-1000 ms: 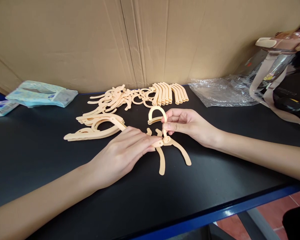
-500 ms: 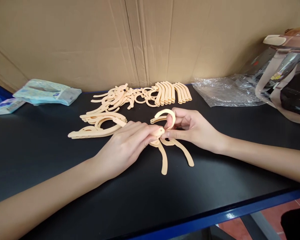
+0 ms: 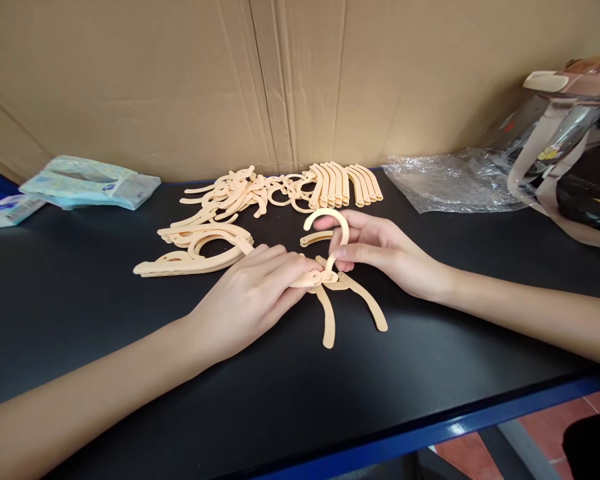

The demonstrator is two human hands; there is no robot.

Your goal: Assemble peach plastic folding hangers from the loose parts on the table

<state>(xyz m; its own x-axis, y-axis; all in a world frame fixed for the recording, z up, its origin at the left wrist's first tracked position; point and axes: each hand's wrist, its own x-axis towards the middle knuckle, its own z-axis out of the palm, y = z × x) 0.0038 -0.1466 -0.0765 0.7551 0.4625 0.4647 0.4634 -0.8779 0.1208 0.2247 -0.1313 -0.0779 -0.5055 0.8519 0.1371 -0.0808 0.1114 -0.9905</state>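
Observation:
My left hand [image 3: 257, 293] is closed round a cream hanger arm [image 3: 306, 279], whose rounded end sticks out past the fingertips. Between thumb and fingers, my right hand [image 3: 377, 253] pinches a cream hanger hook [image 3: 341, 230], its curve upward. The hook's lower end meets the end of the arm; whether they are joined I cannot tell. Just below, two curved hanger pieces [image 3: 367, 303] lie on the black table, partly hidden by my left hand. Behind my right fingers rests a short curved arm [image 3: 316, 238].
Folded hangers [image 3: 190, 263] lie left of my hands. Farther back are a heap of hooks and parts [image 3: 230, 193] and a row of curved arms [image 3: 333, 185]. A tissue pack [image 3: 90, 183], a clear plastic bag [image 3: 445, 183] and a strapped bottle [image 3: 555, 127] stand near the cardboard wall.
The hook has turned more upright and its lower end now shows at the arm's end. My right fingers have shifted along the hook; my left hand has barely moved.

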